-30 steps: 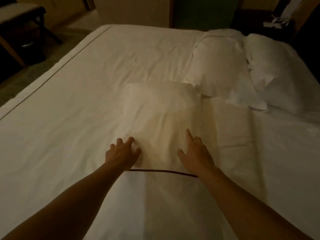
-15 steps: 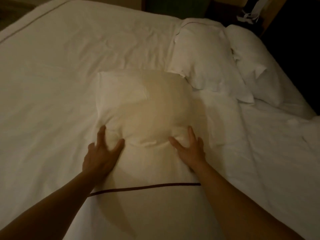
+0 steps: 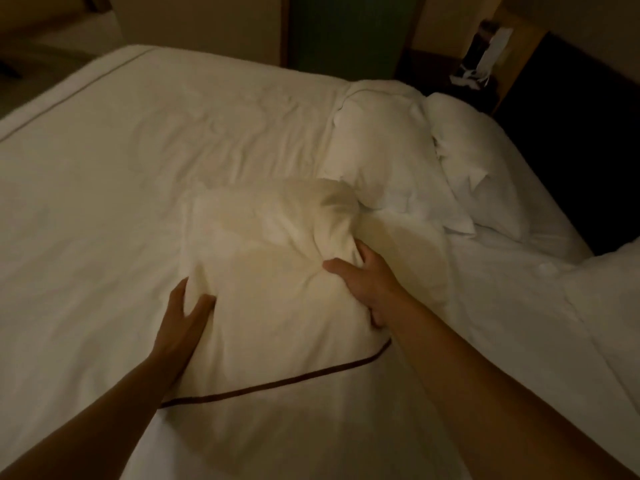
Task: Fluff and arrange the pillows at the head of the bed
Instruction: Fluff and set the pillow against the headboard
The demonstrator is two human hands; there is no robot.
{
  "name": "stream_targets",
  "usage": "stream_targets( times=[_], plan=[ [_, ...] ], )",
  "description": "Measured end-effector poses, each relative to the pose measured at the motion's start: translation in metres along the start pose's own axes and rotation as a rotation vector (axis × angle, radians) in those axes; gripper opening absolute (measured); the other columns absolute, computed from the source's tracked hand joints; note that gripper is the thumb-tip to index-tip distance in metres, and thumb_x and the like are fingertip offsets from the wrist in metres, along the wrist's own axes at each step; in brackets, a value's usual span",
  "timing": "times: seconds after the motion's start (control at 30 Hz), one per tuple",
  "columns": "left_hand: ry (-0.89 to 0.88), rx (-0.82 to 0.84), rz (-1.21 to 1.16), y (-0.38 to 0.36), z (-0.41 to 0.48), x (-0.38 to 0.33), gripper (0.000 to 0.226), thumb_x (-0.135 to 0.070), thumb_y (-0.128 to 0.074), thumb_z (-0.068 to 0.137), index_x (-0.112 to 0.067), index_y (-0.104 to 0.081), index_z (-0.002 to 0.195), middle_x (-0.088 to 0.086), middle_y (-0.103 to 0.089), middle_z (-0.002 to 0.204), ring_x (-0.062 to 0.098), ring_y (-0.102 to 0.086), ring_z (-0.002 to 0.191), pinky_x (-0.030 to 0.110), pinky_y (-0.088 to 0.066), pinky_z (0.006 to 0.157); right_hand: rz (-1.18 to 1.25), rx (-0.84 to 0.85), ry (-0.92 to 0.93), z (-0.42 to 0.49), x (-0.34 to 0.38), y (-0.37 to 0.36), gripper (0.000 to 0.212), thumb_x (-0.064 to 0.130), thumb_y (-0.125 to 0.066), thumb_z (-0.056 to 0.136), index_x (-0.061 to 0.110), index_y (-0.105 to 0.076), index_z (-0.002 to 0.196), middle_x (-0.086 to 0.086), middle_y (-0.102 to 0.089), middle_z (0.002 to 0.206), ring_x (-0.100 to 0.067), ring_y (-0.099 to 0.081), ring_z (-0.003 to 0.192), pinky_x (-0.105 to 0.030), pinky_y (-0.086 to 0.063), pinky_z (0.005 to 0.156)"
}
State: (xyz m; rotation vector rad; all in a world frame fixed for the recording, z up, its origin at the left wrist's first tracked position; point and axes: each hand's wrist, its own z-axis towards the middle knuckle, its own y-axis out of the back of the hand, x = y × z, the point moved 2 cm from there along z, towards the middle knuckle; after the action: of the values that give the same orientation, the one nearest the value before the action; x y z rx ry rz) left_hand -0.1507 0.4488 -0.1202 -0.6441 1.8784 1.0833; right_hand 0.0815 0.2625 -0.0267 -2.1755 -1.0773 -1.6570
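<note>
White creased bed sheet (image 3: 104, 174) ran out to the bed's left edge. A thin dark brown piping stripe (image 3: 277, 382) crossed it near the foot of the frame and curved up toward the right wrist.

Left hand (image 3: 183, 317) gripped the near-left corner of the cream soft rectangular pillow (image 3: 263, 271), thumb and fingers dug into the fill. The pillow lay mid-bed, short of the head edge. Right hand (image 3: 370, 282) clutched its right side, thumb on top, fingers wrapped round a bunched fold. My read: the two-sided grip suits a lift or shake to fluff it.

Plump white pillow (image 3: 381, 157) lay askew just beyond, touching a second white crumpled pillow (image 3: 478, 161) at the head edge, against the dark headboard (image 3: 571, 140). Neither was squared up yet.

Room was dim and warm-lit. Green wall panel (image 3: 346, 29) stood behind the far edge. Wooden nightstand (image 3: 519, 46) sat off the far-right corner; its clutter was too dark to identify.
</note>
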Motion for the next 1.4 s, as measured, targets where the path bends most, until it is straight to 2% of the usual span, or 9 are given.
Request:
stream_targets(
  times=[0.13,0.5,0.73,0.83,0.9,0.97,1.07,1.27,1.4],
  plan=[
    [0.004,-0.003,-0.086,-0.034,-0.049,-0.041,0.069,-0.060,-0.050,0.088,-0.035,-0.025,0.147,0.004,-0.035,0.152,0.031,-0.039,0.131,0.047,-0.034,0.102,-0.076,0.023,0.147,-0.034,0.044,0.056,0.062,0.032,-0.076,0.077,0.034,-0.054,0.135,0.023,-0.057,0.099,0.004,-0.057,0.088,-0.013,-0.042,0.061],
    [0.082,0.248,-0.333,-0.296,-0.236,-0.161,0.068,-0.064,-0.042,0.089,-0.035,-0.024,0.148,0.005,-0.032,0.154,0.033,-0.036,0.134,0.051,-0.032,0.105,-0.462,-0.164,0.275,-0.150,0.077,0.340,0.065,0.026,-0.076,0.076,0.027,-0.053,0.136,0.006,-0.063,0.123,-0.015,-0.060,0.109,-0.031,-0.050,0.094],
    [0.121,0.495,-0.524,-0.490,-0.374,-0.213,0.057,-0.054,-0.044,0.092,-0.034,-0.034,0.145,0.005,-0.043,0.147,0.030,-0.043,0.129,0.047,-0.035,0.107,-0.686,-0.353,0.216,-0.192,0.028,0.526,0.069,0.034,-0.072,0.080,0.036,-0.044,0.143,0.004,-0.059,0.127,-0.011,-0.054,0.103,-0.021,-0.043,0.084],
    [0.283,0.612,-0.545,-0.566,-0.427,-0.210,0.058,-0.049,-0.038,0.097,-0.031,-0.022,0.150,0.007,-0.033,0.152,0.031,-0.037,0.134,0.046,-0.031,0.110,-0.816,-0.402,0.197,-0.194,-0.022,0.582,0.072,0.038,-0.070,0.084,0.036,-0.036,0.147,0.000,-0.053,0.137,-0.008,-0.047,0.111,-0.018,-0.038,0.091],
    [0.391,0.661,-0.562,-0.605,-0.457,-0.190,0.061,-0.051,-0.034,0.098,-0.034,-0.011,0.151,0.008,-0.029,0.154,0.033,-0.036,0.134,0.050,-0.030,0.111,-0.937,-0.409,0.068,-0.195,-0.070,0.615,0.080,0.050,-0.066,0.085,0.042,-0.022,0.151,-0.003,-0.047,0.144,-0.019,-0.045,0.124,-0.029,-0.036,0.104],
    [0.427,0.645,-0.537,-0.630,-0.477,-0.157,0.063,-0.052,-0.033,0.097,-0.037,-0.005,0.151,0.006,-0.024,0.157,0.034,-0.033,0.136,0.051,-0.028,0.112,-1.009,-0.384,-0.186,-0.203,-0.125,0.636,0.093,0.070,-0.059,0.078,0.050,-0.003,0.149,-0.003,-0.034,0.150,-0.035,-0.038,0.131,-0.051,-0.032,0.109],
    [0.399,0.650,-0.486,-0.645,-0.485,-0.114,0.069,-0.060,-0.036,0.093,-0.035,-0.009,0.152,0.003,-0.024,0.157,0.030,-0.032,0.138,0.050,-0.025,0.114,-1.029,-0.425,-0.254,-0.218,-0.186,0.642,0.097,0.084,-0.048,0.072,0.057,0.010,0.144,-0.006,-0.023,0.145,-0.039,-0.038,0.122,-0.051,-0.036,0.103],
    [0.442,0.798,-0.435,-0.639,-0.478,-0.108,0.078,-0.077,-0.035,0.082,-0.033,-0.032,0.147,0.002,-0.041,0.149,0.026,-0.041,0.131,0.049,-0.030,0.112,-0.903,-0.381,-0.252,-0.201,-0.182,0.644,0.071,0.054,-0.049,0.094,0.048,-0.007,0.150,-0.015,-0.043,0.142,-0.035,-0.054,0.113,-0.035,-0.049,0.082],
    [0.592,1.021,-0.205,-0.623,-0.435,-0.147,0.090,-0.081,-0.034,0.077,-0.020,-0.042,0.143,0.010,-0.047,0.142,0.029,-0.047,0.122,0.041,-0.036,0.103,-0.929,-0.319,-0.179,-0.186,-0.135,0.666,0.063,0.037,-0.052,0.097,0.031,-0.022,0.152,-0.013,-0.042,0.147,-0.033,-0.049,0.123,-0.030,-0.040,0.094]
  ],
)
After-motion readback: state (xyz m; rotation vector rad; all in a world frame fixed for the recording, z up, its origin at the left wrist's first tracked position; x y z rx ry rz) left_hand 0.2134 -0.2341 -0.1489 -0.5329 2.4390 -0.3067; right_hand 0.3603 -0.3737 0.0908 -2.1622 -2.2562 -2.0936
